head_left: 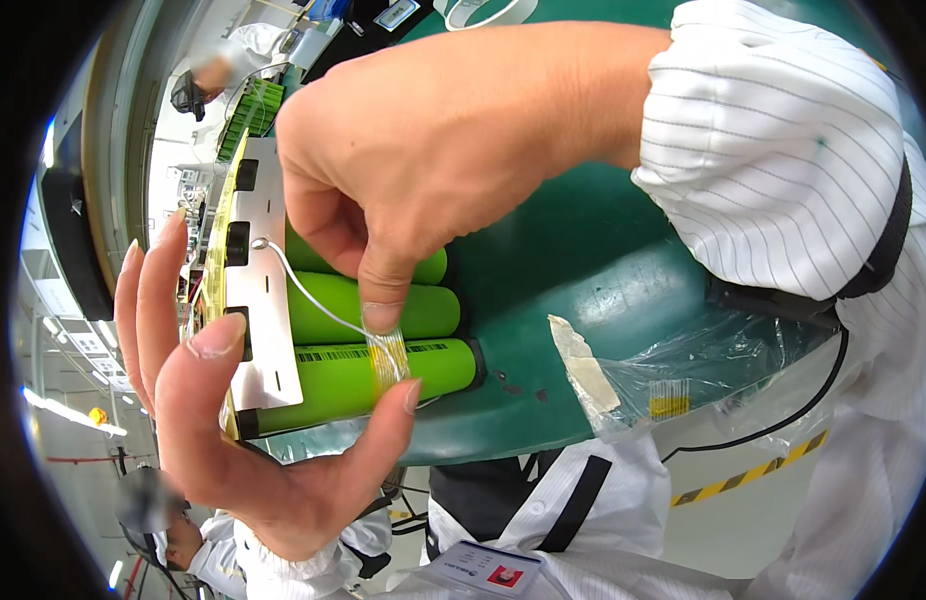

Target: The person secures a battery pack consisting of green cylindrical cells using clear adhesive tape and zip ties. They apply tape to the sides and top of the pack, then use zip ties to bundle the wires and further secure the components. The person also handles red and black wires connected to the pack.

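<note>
Head view: tape (389,364) crosses wire (300,289), pressing likely unfinished; left hand (248,470) holds batteries (435,313); grip unclear in my right hand (423,140).

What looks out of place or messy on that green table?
Two things: a crumpled clear plastic sheet with a torn beige strip lies at the edge of the green table, looking like loose scrap; and small dark specks mark it beside the bright green cylinders. Whether those are dirt or damage, I can't tell.
</note>
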The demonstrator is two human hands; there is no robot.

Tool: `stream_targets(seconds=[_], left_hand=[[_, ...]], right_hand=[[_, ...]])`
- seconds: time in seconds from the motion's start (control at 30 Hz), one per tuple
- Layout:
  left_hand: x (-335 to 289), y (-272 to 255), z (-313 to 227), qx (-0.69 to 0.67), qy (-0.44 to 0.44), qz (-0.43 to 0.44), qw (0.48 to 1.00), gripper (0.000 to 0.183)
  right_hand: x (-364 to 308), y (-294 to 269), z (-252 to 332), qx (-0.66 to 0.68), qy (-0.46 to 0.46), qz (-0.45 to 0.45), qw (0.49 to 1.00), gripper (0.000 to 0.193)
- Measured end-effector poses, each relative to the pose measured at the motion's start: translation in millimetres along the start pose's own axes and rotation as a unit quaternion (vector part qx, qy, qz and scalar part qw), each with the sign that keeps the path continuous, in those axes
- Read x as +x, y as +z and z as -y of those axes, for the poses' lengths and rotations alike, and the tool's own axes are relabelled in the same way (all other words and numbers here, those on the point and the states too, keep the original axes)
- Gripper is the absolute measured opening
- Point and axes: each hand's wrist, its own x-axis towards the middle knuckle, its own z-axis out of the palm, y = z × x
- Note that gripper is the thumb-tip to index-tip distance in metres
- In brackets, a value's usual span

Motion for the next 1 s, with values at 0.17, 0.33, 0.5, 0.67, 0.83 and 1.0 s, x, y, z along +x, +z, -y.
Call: stream_targets(seconds=[0.17,0.33,0.5,0.67,0.83,1.0], left_hand=[[-2,-2,9,-0.034,0.033,-0.023,0.999,0.091],[0,-6,-2,0.053,0.002,0.027,0.998,0.090],[1,-15,2,0.065,0.017,0.049,0.997,0.096],[-18,-37,6,-0.027,-0.011,-0.061,0.998,0.099],[-61,-80,19,0.007,-0.032,-0.127,0.991,0.074],[-125,-82,37,-0.058,-0.134,-0.200,0.969,0.057]], right_hand=[[8,2,-3,0.016,-0.002,0.012,1.000,0.036],[4,3,0,-0.017,-0.014,-0.009,1.000,0.037],[-4,3,6,-0.075,0.011,-0.021,0.997,0.041],[-23,11,27,-0.106,0.107,-0.006,0.989,0.035],[-24,24,50,-0.108,0.163,-0.058,0.979,0.022],[-30,48,80,-0.018,0.249,-0.210,0.945,0.019]])
